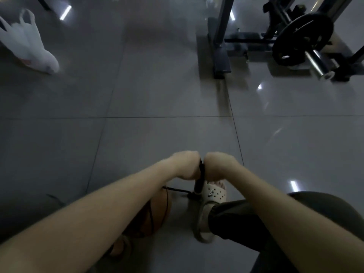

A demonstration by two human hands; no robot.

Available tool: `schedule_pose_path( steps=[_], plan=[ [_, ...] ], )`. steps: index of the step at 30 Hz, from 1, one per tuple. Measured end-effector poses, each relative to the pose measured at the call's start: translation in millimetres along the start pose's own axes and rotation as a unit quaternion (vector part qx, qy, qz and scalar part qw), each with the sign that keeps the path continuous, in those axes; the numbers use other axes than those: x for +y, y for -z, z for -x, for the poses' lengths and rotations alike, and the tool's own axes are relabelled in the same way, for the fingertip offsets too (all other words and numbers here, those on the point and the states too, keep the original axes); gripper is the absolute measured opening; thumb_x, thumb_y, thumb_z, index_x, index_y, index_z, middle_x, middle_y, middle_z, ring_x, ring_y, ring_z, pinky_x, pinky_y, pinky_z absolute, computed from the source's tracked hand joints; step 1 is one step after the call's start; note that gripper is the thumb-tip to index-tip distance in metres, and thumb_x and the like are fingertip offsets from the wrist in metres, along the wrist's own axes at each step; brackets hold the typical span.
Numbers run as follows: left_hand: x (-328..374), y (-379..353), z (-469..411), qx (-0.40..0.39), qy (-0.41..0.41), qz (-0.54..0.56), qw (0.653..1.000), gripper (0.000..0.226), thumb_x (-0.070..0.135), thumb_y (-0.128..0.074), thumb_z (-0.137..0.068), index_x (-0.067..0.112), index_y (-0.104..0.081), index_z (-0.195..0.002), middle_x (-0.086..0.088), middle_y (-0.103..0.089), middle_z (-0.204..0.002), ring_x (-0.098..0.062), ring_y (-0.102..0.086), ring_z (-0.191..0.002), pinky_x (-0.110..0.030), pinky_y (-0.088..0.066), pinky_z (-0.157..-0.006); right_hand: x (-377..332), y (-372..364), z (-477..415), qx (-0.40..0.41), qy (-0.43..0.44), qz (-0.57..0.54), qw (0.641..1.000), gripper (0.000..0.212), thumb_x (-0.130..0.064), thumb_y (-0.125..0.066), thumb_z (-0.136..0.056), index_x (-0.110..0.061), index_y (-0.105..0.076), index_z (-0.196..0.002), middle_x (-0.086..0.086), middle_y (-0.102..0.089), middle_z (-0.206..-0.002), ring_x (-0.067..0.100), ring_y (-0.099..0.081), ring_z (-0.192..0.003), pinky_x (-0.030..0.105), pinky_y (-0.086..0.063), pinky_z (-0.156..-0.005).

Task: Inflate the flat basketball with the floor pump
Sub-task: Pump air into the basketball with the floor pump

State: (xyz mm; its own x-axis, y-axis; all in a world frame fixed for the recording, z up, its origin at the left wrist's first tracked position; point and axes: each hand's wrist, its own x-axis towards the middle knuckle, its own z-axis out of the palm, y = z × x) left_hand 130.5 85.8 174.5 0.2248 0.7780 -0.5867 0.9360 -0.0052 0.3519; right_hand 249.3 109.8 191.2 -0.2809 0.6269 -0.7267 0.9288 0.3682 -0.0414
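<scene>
Both fists grip the handle of a black floor pump that stands upright on the grey tiles. My left hand holds the handle's left side and my right hand its right side, knuckles almost touching. A pale clog on my right foot rests by the pump's base. A thin black hose runs left from the base toward the orange basketball, which lies on the floor mostly hidden under my left forearm.
A white plastic bag lies on the floor at the far left. A weight machine with a black plate and a steel bar stands at the back right. Grey glossy tiles stretch ahead.
</scene>
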Motion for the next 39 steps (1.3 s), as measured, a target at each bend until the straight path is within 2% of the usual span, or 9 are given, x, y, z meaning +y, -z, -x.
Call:
schedule_pose_path(
  steps=[5,8,11,14,19,27,31,33,39],
  plan=[
    [-7,-61,-20,0.002,0.011,-0.008,1.000,0.016,0.029,-0.069,-0.085,0.017,-0.060,-0.090,-0.013,-0.070,-0.106,-0.033,-0.068,-0.094,-0.037,-0.051,-0.074,8,-54,-22,0.031,0.009,0.002,0.999,0.011,-0.028,-0.061,-0.088,-0.018,-0.057,-0.085,0.000,-0.057,-0.078,0.024,-0.059,-0.075,0.033,-0.051,-0.068],
    [-5,-79,-14,0.016,0.015,-0.030,0.999,0.028,0.033,-0.068,-0.088,0.012,-0.065,-0.106,-0.014,-0.070,-0.111,-0.034,-0.068,-0.104,-0.036,-0.047,-0.076,8,-64,-15,0.017,0.021,0.013,1.000,0.013,-0.029,-0.060,-0.089,-0.017,-0.064,-0.091,0.001,-0.061,-0.084,0.024,-0.061,-0.079,0.034,-0.054,-0.072],
    [-2,-63,1,-0.019,0.013,-0.025,0.999,0.023,0.034,-0.069,-0.088,0.015,-0.063,-0.100,-0.010,-0.068,-0.100,-0.030,-0.066,-0.092,-0.033,-0.045,-0.070,0,-51,1,-0.031,0.020,0.012,0.999,0.014,-0.029,-0.064,-0.088,-0.017,-0.063,-0.094,0.002,-0.061,-0.087,0.024,-0.064,-0.084,0.035,-0.055,-0.076],
    [8,-8,22,-0.045,-0.022,-0.027,0.998,0.014,0.027,-0.067,-0.090,0.018,-0.061,-0.081,-0.001,-0.061,-0.076,-0.025,-0.061,-0.074,-0.030,-0.043,-0.062,2,-7,21,-0.074,0.031,-0.006,0.997,0.013,-0.025,-0.070,-0.088,-0.015,-0.063,-0.083,0.001,-0.059,-0.074,0.016,-0.058,-0.063,0.028,-0.051,-0.061],
    [21,98,39,0.001,-0.042,0.025,0.999,0.008,0.021,-0.076,-0.078,0.015,-0.071,-0.076,-0.001,-0.063,-0.068,-0.020,-0.056,-0.061,-0.032,-0.044,-0.058,14,98,55,-0.017,0.053,-0.033,0.998,0.011,-0.018,-0.071,-0.085,-0.013,-0.066,-0.077,0.002,-0.055,-0.063,0.015,-0.049,-0.050,0.024,-0.045,-0.048],
    [-7,-36,-10,0.025,0.019,0.019,0.999,0.019,0.030,-0.067,-0.085,0.021,-0.056,-0.071,0.001,-0.059,-0.072,-0.027,-0.063,-0.073,-0.032,-0.046,-0.061,8,-23,-11,0.022,0.030,0.024,0.999,0.025,-0.022,-0.063,-0.087,-0.019,-0.048,-0.067,0.001,-0.055,-0.072,0.023,-0.060,-0.073,0.035,-0.055,-0.070],
    [-9,-77,-18,0.008,0.023,0.023,0.999,0.017,0.032,-0.065,-0.086,0.019,-0.055,-0.086,-0.009,-0.069,-0.098,-0.032,-0.067,-0.091,-0.035,-0.045,-0.068,10,-56,-12,0.029,0.045,0.031,0.998,0.012,-0.024,-0.062,-0.088,-0.015,-0.055,-0.081,0.001,-0.053,-0.078,0.025,-0.062,-0.082,0.035,-0.053,-0.075],
    [-7,-74,-16,0.007,0.024,0.034,0.999,0.017,0.033,-0.065,-0.086,0.018,-0.056,-0.087,-0.008,-0.067,-0.096,-0.031,-0.065,-0.087,-0.035,-0.044,-0.068,11,-53,-8,0.029,0.045,0.033,0.998,0.010,-0.024,-0.063,-0.088,-0.016,-0.058,-0.088,0.002,-0.054,-0.082,0.027,-0.065,-0.088,0.035,-0.053,-0.075],
    [11,-10,17,-0.045,-0.018,0.023,0.999,0.015,0.028,-0.074,-0.083,0.014,-0.070,-0.086,-0.004,-0.069,-0.081,-0.026,-0.066,-0.075,-0.038,-0.053,-0.066,15,3,24,-0.098,0.049,-0.030,0.994,0.011,-0.018,-0.067,-0.088,-0.009,-0.063,-0.084,0.005,-0.060,-0.073,0.018,-0.058,-0.062,0.030,-0.053,-0.059]
  ],
)
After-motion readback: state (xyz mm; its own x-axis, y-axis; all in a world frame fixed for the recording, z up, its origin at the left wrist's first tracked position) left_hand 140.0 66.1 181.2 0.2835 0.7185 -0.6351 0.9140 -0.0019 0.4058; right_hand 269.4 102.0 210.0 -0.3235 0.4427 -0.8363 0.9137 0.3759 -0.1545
